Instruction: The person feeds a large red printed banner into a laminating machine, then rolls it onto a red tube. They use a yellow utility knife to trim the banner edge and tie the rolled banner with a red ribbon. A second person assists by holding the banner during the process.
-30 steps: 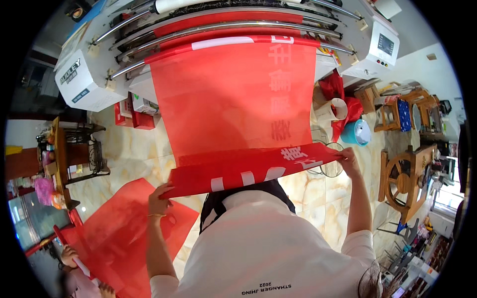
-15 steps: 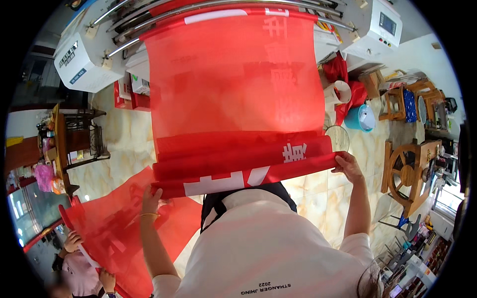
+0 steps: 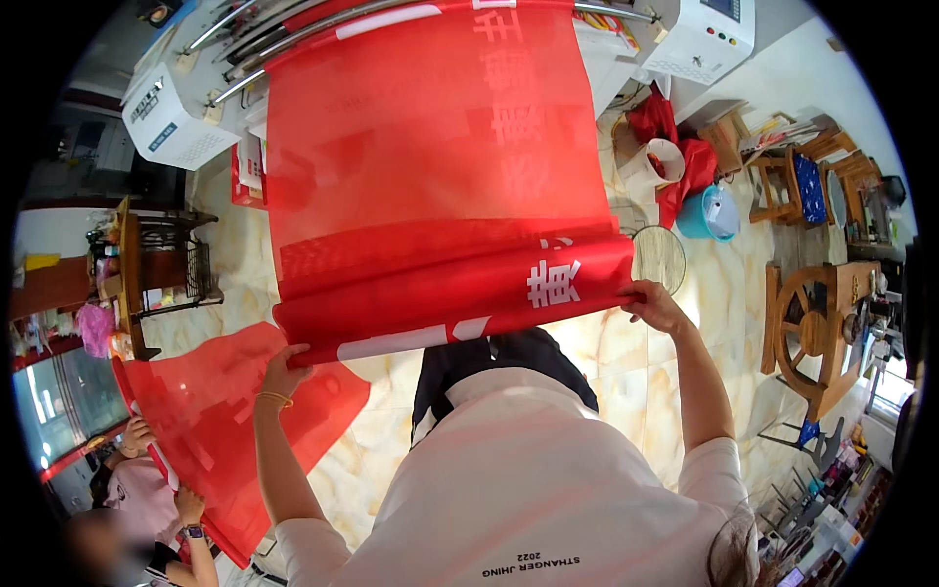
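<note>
The red banner (image 3: 421, 147) extends above the tiled floor (image 3: 616, 391) from the metal bar (image 3: 240, 87) of the white machine (image 3: 171, 122); its near end is gathered in folds. The left hand (image 3: 283, 370) grips the left end of this gathered edge, fingers (image 3: 295, 350) closed on it. The right hand (image 3: 657, 306) pinches the right end, fingers likewise closed. At lower left, a co-worker's hands (image 3: 190, 505) hold a second red sheet (image 3: 240, 430)
</note>
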